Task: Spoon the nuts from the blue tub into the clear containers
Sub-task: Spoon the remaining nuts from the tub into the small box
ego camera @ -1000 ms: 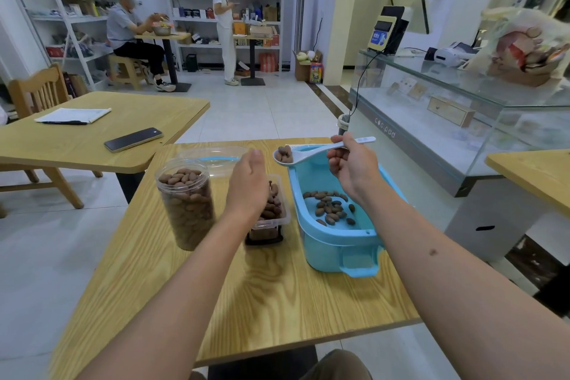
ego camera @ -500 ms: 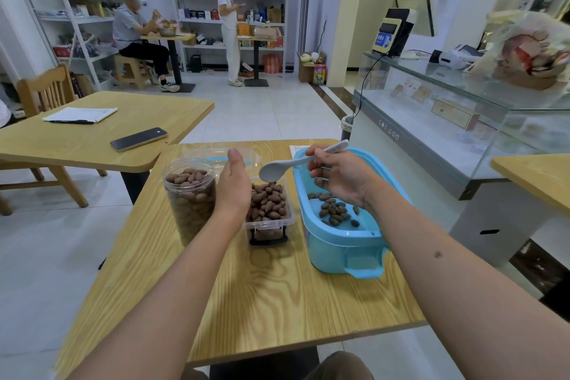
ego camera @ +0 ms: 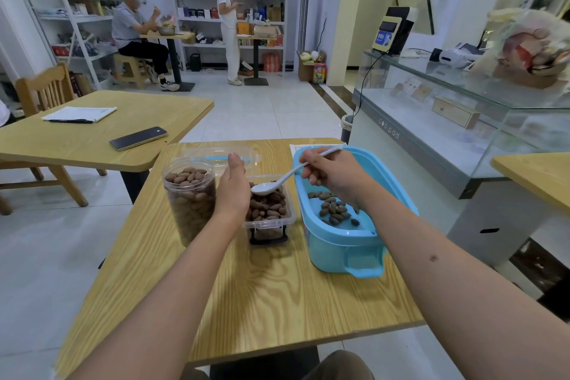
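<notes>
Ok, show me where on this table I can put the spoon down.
The near half of the table is bare wood, bordered by both forearms and the front edge. A narrower bare strip runs along the left edge beside the round jar. The far half is crowded: jar, square container and blue tub stand close together, with both hands among them.
</notes>
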